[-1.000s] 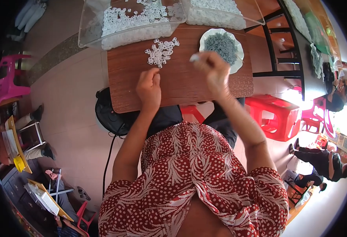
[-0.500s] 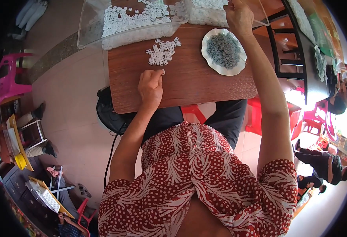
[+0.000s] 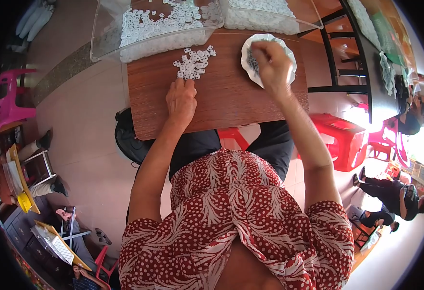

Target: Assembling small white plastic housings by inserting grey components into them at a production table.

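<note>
Two bare hands work over a brown wooden tabletop: the left hand lies palm down, fingers loosely spread, fingertips touching a small loose heap of white plastic rings. The right hand hovers with fingers bunched over a white scalloped dish of small grey metal parts; whether it holds anything cannot be told. Beyond the heap stands a clear plastic tray of more white rings.

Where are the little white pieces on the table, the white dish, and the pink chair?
little white pieces (image 3: 194, 62), head view, middle of the loose pile
white dish (image 3: 248, 54), head view, left rim
pink chair (image 3: 4, 104), head view, seat
</note>
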The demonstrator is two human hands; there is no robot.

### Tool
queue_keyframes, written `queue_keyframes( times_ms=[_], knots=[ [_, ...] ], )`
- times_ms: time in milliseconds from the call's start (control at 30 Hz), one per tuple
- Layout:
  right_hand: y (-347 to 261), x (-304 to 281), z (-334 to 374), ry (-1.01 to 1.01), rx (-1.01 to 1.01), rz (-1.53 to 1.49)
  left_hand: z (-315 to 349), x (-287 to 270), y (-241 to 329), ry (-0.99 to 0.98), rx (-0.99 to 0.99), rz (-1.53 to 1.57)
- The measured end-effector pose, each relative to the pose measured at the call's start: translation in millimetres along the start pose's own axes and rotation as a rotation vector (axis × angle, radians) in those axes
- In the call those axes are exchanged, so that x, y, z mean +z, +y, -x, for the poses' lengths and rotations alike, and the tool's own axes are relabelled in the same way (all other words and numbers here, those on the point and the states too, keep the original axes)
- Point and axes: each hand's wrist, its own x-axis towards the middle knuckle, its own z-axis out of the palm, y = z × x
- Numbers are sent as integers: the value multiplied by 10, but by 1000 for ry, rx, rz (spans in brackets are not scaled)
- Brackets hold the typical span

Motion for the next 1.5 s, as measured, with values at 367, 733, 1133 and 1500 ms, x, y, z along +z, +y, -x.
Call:
queue_keyframes(
  times_ms=[367,733,1133,1500],
  knots=[
    [-19,861,764,-246,78,-78,138,-92,47,10,-44,141],
    [2,1227,704,-211,-108,23,193,-170,29,4,-426,543],
    [4,1150,677,-367,-183,78,184,-212,10,-124,-776,1078],
    [-415,198,803,-530,535,-604,183,-555,458,-227,-834,1558]
  ],
)
